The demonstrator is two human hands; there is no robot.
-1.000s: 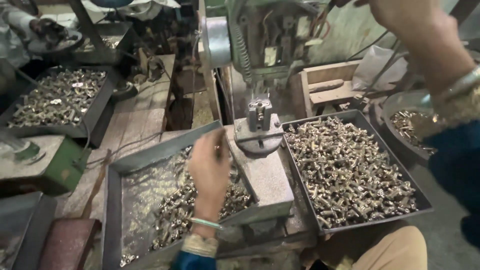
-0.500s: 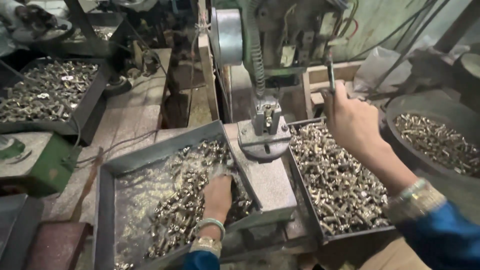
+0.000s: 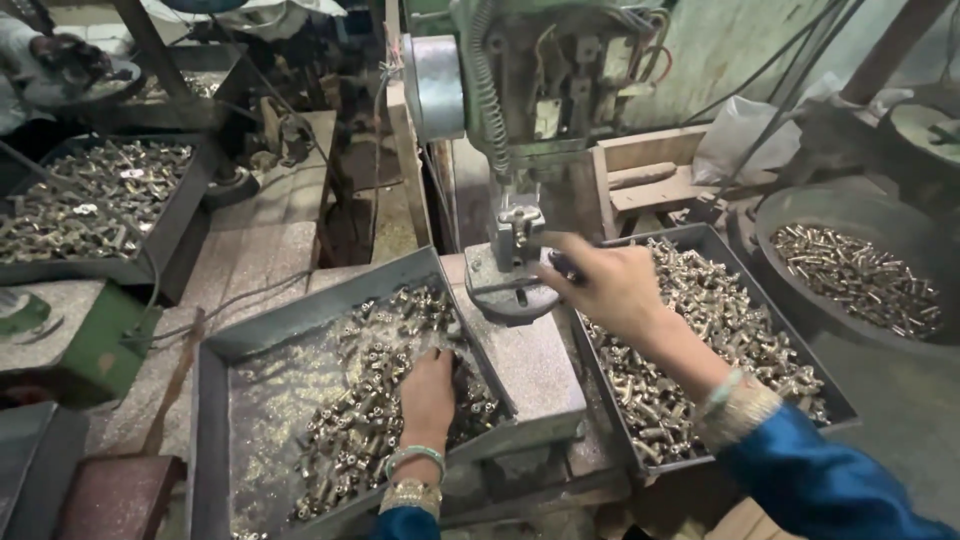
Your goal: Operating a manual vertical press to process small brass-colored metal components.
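Note:
My left hand (image 3: pixel 430 390) reaches into the grey metal tray (image 3: pixel 300 322) on the left, its fingertips buried in a heap of small brass parts (image 3: pixel 355 435); any piece in its grasp is hidden. My right hand (image 3: pixel 605 285) is closed around a dark lever handle (image 3: pixel 560 265) just right of the small fixture (image 3: pixel 515 238) under the press machine (image 3: pixel 530 90). The fixture stands on a round plate (image 3: pixel 500 298) atop a grey block (image 3: pixel 525 365). Another tray (image 3: pixel 700 236) full of brass parts (image 3: pixel 700 330) lies under my right forearm.
A round dark pan (image 3: pixel 790 205) holding more brass parts stands at the right. At the far left is a further tray (image 3: pixel 175 230) of parts and a green box (image 3: pixel 100 345). Another person's hand (image 3: pixel 60 55) shows at the top left. Cables hang beside the machine.
My right hand has come down from high on the lever to the level of the fixture. My left hand has dropped from the fixture into the left tray's parts.

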